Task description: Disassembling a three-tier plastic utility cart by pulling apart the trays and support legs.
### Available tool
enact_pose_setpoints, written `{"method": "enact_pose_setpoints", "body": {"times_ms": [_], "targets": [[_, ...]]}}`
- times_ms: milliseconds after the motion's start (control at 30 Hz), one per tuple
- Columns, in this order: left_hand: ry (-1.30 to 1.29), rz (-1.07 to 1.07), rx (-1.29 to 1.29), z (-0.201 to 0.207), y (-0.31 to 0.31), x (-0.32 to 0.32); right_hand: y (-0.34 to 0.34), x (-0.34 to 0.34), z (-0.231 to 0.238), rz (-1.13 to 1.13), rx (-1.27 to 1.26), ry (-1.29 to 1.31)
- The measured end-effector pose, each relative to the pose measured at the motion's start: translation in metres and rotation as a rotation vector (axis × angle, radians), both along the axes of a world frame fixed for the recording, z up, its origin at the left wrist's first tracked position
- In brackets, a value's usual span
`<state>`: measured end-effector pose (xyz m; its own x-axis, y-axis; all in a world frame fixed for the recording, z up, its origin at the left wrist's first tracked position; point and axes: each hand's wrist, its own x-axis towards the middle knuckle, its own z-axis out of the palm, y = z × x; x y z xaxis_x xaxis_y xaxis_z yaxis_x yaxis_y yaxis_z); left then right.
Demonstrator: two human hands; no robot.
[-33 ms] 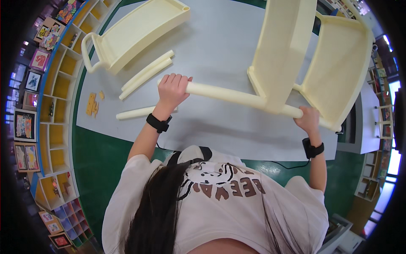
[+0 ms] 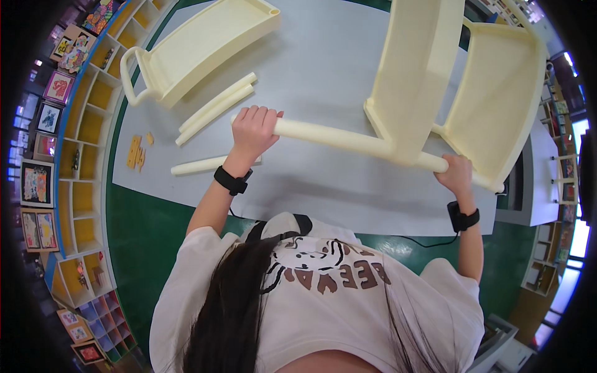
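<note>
A long cream plastic tube [image 2: 336, 137] runs across in front of me, through or against the near corner of a standing cream tray-shaped panel [image 2: 415, 81]; the joint itself is hidden. My left hand [image 2: 255, 132] is wrapped round the tube near its left end. At the right end, just past the panel, my right hand [image 2: 456, 174] is closed round it. A second cream tray panel [image 2: 497, 93] is just beyond my right hand. Another tray panel with a loop handle [image 2: 205, 46] lies at the far left.
Two loose tubes [image 2: 216, 112] lie side by side left of centre. Another tube [image 2: 198, 166] lies beside my left forearm, near small orange-yellow pieces [image 2: 134, 152]. All rest on a grey table [image 2: 323, 199]. Shelving [image 2: 84, 199] lines the left; a white cabinet [image 2: 542, 174] stands right.
My right hand has shifted very slightly to the right on the tube. My left hand, the tube and the panels look almost the same.
</note>
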<state>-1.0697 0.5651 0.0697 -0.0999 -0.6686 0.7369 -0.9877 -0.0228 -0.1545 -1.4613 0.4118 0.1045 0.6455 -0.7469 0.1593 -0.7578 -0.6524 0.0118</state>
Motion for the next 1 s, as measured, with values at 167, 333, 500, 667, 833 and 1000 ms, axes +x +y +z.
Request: {"method": "enact_pose_setpoints", "body": {"times_ms": [167,333,500,667,833,1000], "targets": [[0.011,-0.052,-0.034,0.034,0.006,0.005,-0.002,0.002,0.035,0.026,0.083,-0.012],[0.004,-0.060,-0.034,0.050,0.010,0.016,-0.002,0.014,0.065,-0.022,0.261,0.004],[0.015,-0.070,-0.028,0.056,0.004,0.026,-0.004,0.020,0.071,0.039,0.189,0.015],[0.014,-0.057,0.070,0.061,0.002,0.030,-0.011,0.024,0.076,0.035,0.258,0.040],[0.008,-0.050,0.150,0.061,-0.002,0.035,-0.014,0.020,0.073,0.006,0.329,0.010],[0.019,-0.090,0.271,0.070,-0.005,0.038,-0.021,0.024,0.075,0.014,0.321,0.027]]}}
